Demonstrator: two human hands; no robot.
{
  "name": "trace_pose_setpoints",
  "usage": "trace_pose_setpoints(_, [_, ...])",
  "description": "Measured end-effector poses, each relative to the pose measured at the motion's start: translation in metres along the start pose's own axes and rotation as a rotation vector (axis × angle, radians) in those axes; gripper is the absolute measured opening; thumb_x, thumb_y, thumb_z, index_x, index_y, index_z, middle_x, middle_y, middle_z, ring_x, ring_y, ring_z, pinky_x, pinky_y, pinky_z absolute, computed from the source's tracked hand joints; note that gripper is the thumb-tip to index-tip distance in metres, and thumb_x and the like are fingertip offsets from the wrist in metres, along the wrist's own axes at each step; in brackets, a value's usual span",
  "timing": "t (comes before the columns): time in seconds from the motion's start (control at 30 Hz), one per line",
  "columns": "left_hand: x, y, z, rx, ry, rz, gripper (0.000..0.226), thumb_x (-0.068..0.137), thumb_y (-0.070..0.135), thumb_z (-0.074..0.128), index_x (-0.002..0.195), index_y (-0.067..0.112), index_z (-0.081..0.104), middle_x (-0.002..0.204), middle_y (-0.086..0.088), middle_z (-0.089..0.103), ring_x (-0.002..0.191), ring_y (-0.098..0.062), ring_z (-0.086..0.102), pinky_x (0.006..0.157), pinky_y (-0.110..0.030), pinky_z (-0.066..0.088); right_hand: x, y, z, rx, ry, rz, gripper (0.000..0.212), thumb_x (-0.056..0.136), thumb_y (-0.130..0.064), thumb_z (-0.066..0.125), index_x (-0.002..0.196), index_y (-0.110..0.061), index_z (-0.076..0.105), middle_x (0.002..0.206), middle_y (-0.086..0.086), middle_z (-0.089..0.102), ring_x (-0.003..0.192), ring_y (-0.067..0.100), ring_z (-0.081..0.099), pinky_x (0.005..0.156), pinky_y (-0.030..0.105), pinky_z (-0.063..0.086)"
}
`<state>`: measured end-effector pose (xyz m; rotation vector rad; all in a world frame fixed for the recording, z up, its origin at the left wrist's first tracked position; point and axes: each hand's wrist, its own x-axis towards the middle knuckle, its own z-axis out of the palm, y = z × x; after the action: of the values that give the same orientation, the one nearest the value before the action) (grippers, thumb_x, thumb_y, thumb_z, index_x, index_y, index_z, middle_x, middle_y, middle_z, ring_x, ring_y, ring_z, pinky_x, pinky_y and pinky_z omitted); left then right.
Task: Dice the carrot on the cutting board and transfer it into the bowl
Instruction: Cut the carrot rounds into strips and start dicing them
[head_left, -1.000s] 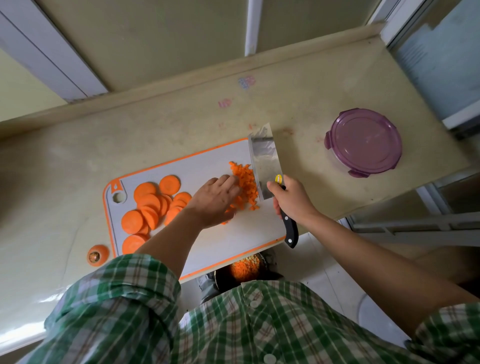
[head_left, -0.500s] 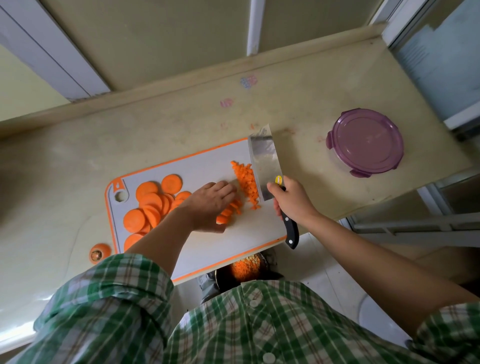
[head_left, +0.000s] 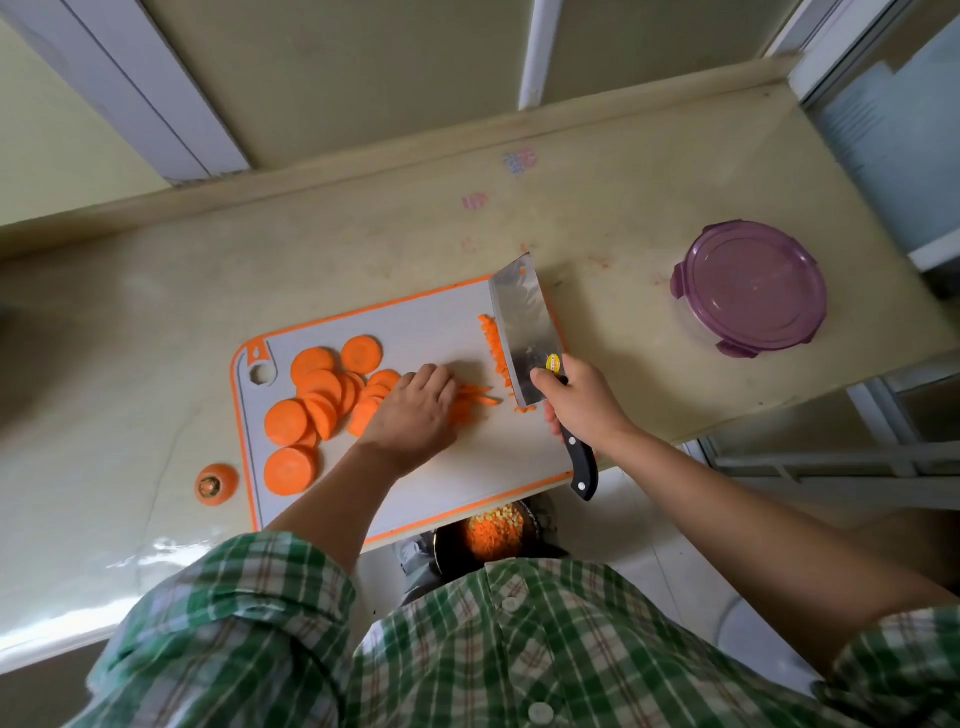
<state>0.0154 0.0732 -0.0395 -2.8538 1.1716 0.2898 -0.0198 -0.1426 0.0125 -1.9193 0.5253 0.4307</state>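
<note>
2 shifts: my left grip (head_left: 415, 410) has slid off the diced carrot (head_left: 496, 348) onto the carrot strips (head_left: 480, 395) at mid-frame, fingers laid flat, pressing them down; my right grip (head_left: 582, 405), wrapped round the cleaver (head_left: 524, 332), has raked the dice into a thin row along the blade. That batch looks ready for the bowl (head_left: 439, 545) below the cutting board (head_left: 415, 322); bright round slices (head_left: 317, 395) at left wait uncut.

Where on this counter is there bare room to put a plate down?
Bare counter lies behind the cutting board up to the wall, between the cleaver and the purple container, and left of the carrot end. The board itself is crowded: carrot slices, left hand, diced carrot, right hand.
</note>
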Motion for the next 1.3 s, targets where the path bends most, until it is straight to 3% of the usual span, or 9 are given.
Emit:
trace_pose_setpoints(0.13, [-0.007, 0.001, 0.003, -0.019, -0.002, -0.060, 0.057, 0.084, 0.048, 0.039, 0.113, 0.003, 0.060, 0.112, -0.014, 0.058, 0.100, -0.031, 0.055, 0.079, -0.039, 0.048, -0.001, -0.004, 0.004, -0.008, -0.017, -0.009, 0.025, 0.097, -0.018, 0.047, 0.073, -0.013, 0.040, 0.059, 0.012, 0.051, 0.045, 0.025, 0.048, 0.040, 0.027, 0.041])
trace_pose_setpoints(0.27, [-0.004, 0.004, -0.004, -0.061, 0.100, -0.046, 0.050, 0.077, 0.042, 0.065, 0.114, 0.009, 0.059, 0.118, -0.013, 0.056, 0.107, -0.033, 0.054, 0.089, -0.042, 0.044, -0.002, -0.006, 0.005, -0.010, -0.011, -0.017, 0.026, 0.097, -0.019, 0.047, 0.073, -0.013, 0.039, 0.060, 0.013, 0.051, 0.046, 0.025, 0.048, 0.040, 0.028, 0.041])
trace_pose_setpoints(0.4, [0.007, 0.019, -0.008, -0.081, 0.264, 0.062, 0.017, 0.081, 0.024, 0.054, 0.085, 0.014, 0.068, 0.093, -0.011, 0.059, 0.085, -0.031, 0.056, 0.074, -0.040, 0.046, -0.003, -0.004, 0.002, -0.013, -0.001, -0.014, 0.024, 0.097, -0.019, 0.048, 0.076, -0.010, 0.042, 0.059, 0.012, 0.051, 0.045, 0.024, 0.048, 0.039, 0.027, 0.041])
trace_pose_setpoints(0.57, [0.017, 0.031, -0.004, -0.022, 0.145, -0.009, 0.023, 0.074, 0.025, 0.046, 0.065, 0.017, 0.066, 0.071, -0.004, 0.054, 0.074, -0.029, 0.052, 0.062, -0.035, 0.041, -0.004, 0.003, -0.005, -0.020, 0.026, -0.015, 0.026, 0.097, -0.021, 0.048, 0.073, -0.012, 0.040, 0.054, 0.008, 0.052, 0.042, 0.023, 0.050, 0.043, 0.029, 0.043])
trace_pose_setpoints(0.8, [0.031, 0.043, -0.008, -0.025, 0.093, -0.087, 0.013, 0.061, 0.018, 0.073, 0.057, 0.011, 0.063, 0.061, -0.005, 0.056, 0.069, -0.029, 0.054, 0.060, -0.034, 0.042, -0.003, 0.015, -0.021, -0.025, 0.047, -0.013, 0.027, 0.097, -0.022, 0.048, 0.073, -0.012, 0.041, 0.054, 0.007, 0.054, 0.044, 0.022, 0.052, 0.048, 0.031, 0.045])
trace_pose_setpoints(1.03, [0.048, 0.055, -0.014, -0.083, 0.138, -0.200, 0.022, 0.077, 0.027, 0.057, 0.065, 0.010, 0.063, 0.067, -0.007, 0.060, 0.073, -0.030, 0.054, 0.064, -0.036, 0.040, 0.000, 0.021, -0.034, -0.016, 0.057, -0.025, 0.027, 0.097, -0.022, 0.048, 0.072, -0.012, 0.042, 0.054, 0.008, 0.055, 0.042, 0.020, 0.051, 0.046, 0.028, 0.044])
trace_pose_setpoints(1.13, [0.064, 0.055, -0.023, -0.195, 0.145, -0.289, 0.027, 0.081, 0.032, 0.070, 0.068, 0.008, 0.065, 0.070, -0.009, 0.062, 0.078, -0.033, 0.055, 0.068, -0.038, 0.041, 0.002, 0.023, -0.038, -0.041, 0.065, -0.050, 0.027, 0.096, -0.021, 0.048, 0.071, -0.011, 0.041, 0.052, 0.011, 0.055, 0.041, 0.021, 0.050, 0.047, 0.030, 0.045])
trace_pose_setpoints(1.23, [0.069, 0.046, -0.022, -0.225, 0.174, -0.309, 0.013, 0.075, 0.016, 0.072, 0.081, 0.006, 0.067, 0.077, -0.012, 0.062, 0.080, -0.035, 0.057, 0.068, -0.039, 0.043, 0.003, 0.024, -0.038, -0.063, 0.060, -0.052, 0.027, 0.096, -0.021, 0.048, 0.071, -0.012, 0.041, 0.054, 0.011, 0.055, 0.041, 0.022, 0.051, 0.044, 0.029, 0.043])
trace_pose_setpoints(1.3, [0.060, 0.033, -0.018, -0.262, 0.178, -0.311, 0.025, 0.072, 0.011, 0.070, 0.096, 0.007, 0.065, 0.089, -0.014, 0.062, 0.087, -0.037, 0.057, 0.072, -0.042, 0.045, 0.002, 0.023, -0.035, -0.083, 0.040, -0.059, 0.027, 0.096, -0.021, 0.048, 0.071, -0.013, 0.039, 0.053, 0.011, 0.054, 0.040, 0.021, 0.049, 0.043, 0.026, 0.041])
